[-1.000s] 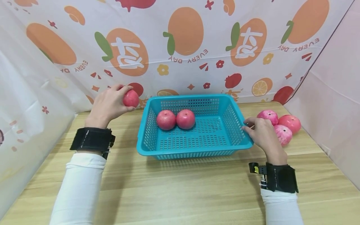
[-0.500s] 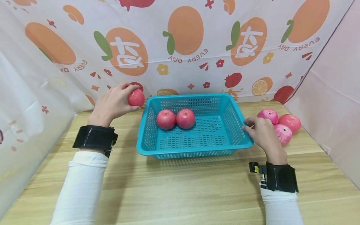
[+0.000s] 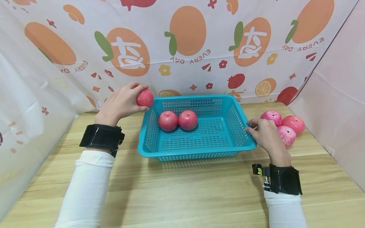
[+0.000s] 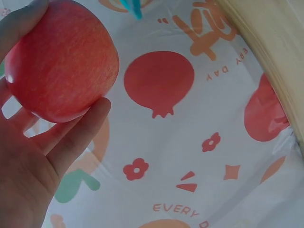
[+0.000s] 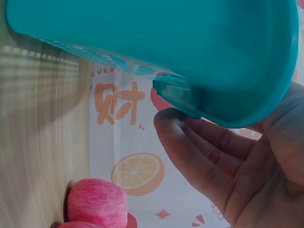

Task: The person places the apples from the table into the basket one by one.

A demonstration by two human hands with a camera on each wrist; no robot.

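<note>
My left hand (image 3: 122,103) grips a red apple (image 3: 145,98) with thumb and fingers, at the back left corner of a blue plastic basket (image 3: 196,153). In the left wrist view the apple (image 4: 64,61) sits in curled fingers, its far side out of frame. Two more red apples, one on the left (image 3: 168,121) and one on the right (image 3: 188,120), rest side by side on the basket's left half. My right hand (image 3: 268,136) holds the right end rim, its thumb above and fingers beneath, as the right wrist view of the basket (image 5: 142,38) shows.
Three pinkish-red apples, including a streaky front one (image 3: 287,136), lie on the wooden table (image 3: 182,196) just right of my right hand. A white fruit-print cloth (image 3: 199,72) hangs close behind the basket. A pale wall (image 3: 339,95) bounds the right side.
My left hand has moved right with its apple, from beside the basket to over its back left corner. My right hand and the basket have stayed put.
</note>
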